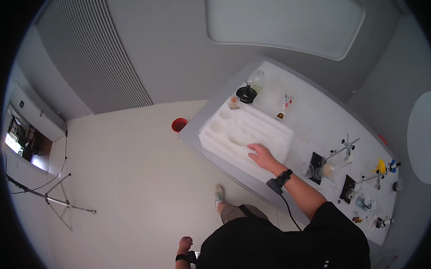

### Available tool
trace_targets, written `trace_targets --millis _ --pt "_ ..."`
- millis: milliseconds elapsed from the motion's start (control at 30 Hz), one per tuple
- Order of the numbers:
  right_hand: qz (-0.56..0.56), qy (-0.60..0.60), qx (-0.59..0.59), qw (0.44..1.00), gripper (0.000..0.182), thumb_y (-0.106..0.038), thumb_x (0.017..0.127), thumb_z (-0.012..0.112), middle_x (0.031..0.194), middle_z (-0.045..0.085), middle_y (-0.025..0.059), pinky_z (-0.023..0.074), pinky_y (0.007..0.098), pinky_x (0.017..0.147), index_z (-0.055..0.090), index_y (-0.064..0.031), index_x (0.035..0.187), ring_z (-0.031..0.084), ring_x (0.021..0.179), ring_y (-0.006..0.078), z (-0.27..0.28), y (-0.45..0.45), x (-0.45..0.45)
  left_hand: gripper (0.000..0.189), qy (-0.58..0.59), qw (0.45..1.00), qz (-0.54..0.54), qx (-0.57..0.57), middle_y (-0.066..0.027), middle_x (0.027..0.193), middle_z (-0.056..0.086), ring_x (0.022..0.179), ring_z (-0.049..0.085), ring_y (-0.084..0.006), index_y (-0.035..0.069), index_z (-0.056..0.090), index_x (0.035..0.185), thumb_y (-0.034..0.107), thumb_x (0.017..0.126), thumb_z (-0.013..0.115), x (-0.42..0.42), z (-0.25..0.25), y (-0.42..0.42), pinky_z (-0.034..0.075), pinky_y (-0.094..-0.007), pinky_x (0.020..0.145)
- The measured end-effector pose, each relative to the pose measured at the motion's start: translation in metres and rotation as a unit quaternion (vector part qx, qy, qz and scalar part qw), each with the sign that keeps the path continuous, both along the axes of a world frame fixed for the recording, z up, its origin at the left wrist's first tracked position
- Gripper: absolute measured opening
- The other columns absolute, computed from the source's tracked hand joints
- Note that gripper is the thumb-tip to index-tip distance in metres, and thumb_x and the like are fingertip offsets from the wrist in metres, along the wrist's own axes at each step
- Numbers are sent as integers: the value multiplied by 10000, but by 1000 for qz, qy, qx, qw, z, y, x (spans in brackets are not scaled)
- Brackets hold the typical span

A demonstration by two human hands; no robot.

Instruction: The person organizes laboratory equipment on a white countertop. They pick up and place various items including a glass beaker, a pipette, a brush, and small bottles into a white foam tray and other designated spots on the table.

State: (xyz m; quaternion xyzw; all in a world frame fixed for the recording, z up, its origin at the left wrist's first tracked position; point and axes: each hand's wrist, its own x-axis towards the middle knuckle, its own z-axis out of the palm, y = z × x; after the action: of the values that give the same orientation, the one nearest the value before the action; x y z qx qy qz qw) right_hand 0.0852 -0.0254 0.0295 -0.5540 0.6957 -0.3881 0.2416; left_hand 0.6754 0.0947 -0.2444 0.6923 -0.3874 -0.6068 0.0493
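My right hand, with a black band on its wrist, lies over the near part of a white foam tray with moulded recesses. Its thumb and fingers are bent at a recess; whether they pinch something clear or pale there cannot be told. Low beside my body, far from the table, hangs my left hand with curled fingers; no object shows in it. A beaker with orange-brown content stands at the tray's far left corner. Behind it are a flask on a round black base and a clear round flask.
Retort stands with black bases, glassware, a yellow funnel and small brown bottles crowd the table's right side. A small brown item lies behind the tray. A red bucket stands on the floor by the table's left corner.
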Motion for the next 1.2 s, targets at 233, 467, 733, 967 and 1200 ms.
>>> trace_targets --millis 233,467,733,967,1200 --pt "-137 92 -15 986 685 -214 751 765 1237 537 220 432 402 989 458 -10 1327 517 1165 347 -38 -173 -67 300 22 998 51 29 -87 890 671 768 666 -180 5 593 1113 158 857 623 -15 44 -118 502 -291 613" --pt "-166 94 -7 982 747 -254 671 820 1204 579 208 430 433 985 466 -13 1283 542 1133 368 -66 -264 -94 301 22 997 15 -66 -85 919 671 804 658 -165 11 599 1121 177 871 617 -54 104 -272 498 -282 661" --pt "-216 -105 -71 968 572 -202 712 819 1072 645 102 476 335 895 526 -41 1176 611 1030 225 -16 -278 -82 328 118 991 -64 -27 -97 977 671 859 655 -176 2 581 1166 184 894 604 -131 130 -395 504 -286 720" --pt "-156 -28 -122 980 583 -137 715 827 1148 562 73 415 321 972 526 -48 1207 538 1097 203 98 -279 -28 484 159 893 -343 -244 -122 1077 651 1000 625 -229 20 558 1222 217 818 738 -268 208 -518 502 -348 877" --pt "-58 -75 -91 991 655 -181 709 835 1257 483 124 399 371 1017 520 -63 1272 487 1189 270 124 -308 67 668 335 679 -439 -484 -144 1118 626 1062 608 -310 58 520 1256 197 683 834 -397 365 -579 493 -398 914"
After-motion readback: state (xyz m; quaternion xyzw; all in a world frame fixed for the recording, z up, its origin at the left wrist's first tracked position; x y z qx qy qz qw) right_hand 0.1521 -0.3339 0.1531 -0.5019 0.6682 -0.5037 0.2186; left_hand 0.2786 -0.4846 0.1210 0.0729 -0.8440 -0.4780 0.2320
